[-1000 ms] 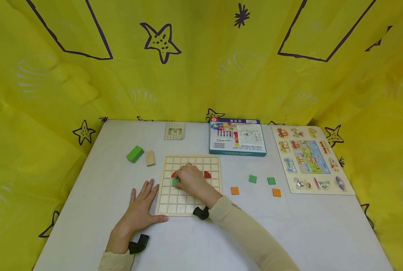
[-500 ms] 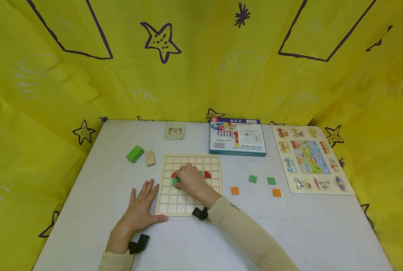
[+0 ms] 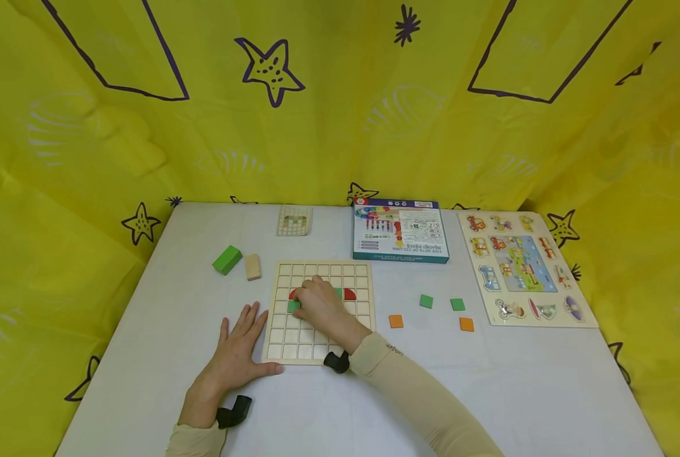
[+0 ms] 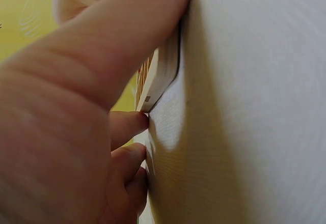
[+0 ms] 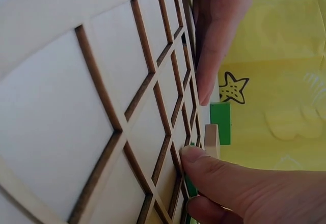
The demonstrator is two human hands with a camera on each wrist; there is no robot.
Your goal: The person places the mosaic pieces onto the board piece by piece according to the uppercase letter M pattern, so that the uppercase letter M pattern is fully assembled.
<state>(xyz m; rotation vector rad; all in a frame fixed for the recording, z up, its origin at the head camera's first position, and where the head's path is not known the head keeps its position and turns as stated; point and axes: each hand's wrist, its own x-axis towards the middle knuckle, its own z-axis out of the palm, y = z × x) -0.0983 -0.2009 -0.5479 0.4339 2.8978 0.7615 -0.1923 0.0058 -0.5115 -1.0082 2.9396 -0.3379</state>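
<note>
A wooden grid board (image 3: 277, 351) lies flat on the white table. My right hand (image 3: 324, 311) is over its middle, thumb and fingers curled at a green square tile (image 3: 293, 306) in a left-side cell. In the right wrist view the thumb touches this tile's edge; most of the tile is hidden. Red rounded pieces sit at either side of the hand, one at right (image 3: 349, 294) and one at left (image 3: 292, 294), with a green tile (image 3: 338, 292) partly covered. My left hand (image 3: 234, 352) rests spread on the table, fingertips by the board's left edge and thumb at its near corner.
Right of the board lie two green tiles (image 3: 426, 301) and two orange tiles (image 3: 396, 321). A pattern card (image 3: 294, 221), a boxed set (image 3: 400, 231) and a vehicle puzzle (image 3: 528, 273) lie further out. A green block (image 3: 227, 260) and a plain wooden block (image 3: 252, 267) stand upper left.
Almost nothing differs. The right hand has shifted very slightly left over the same green tile; the left hand has stayed in place.
</note>
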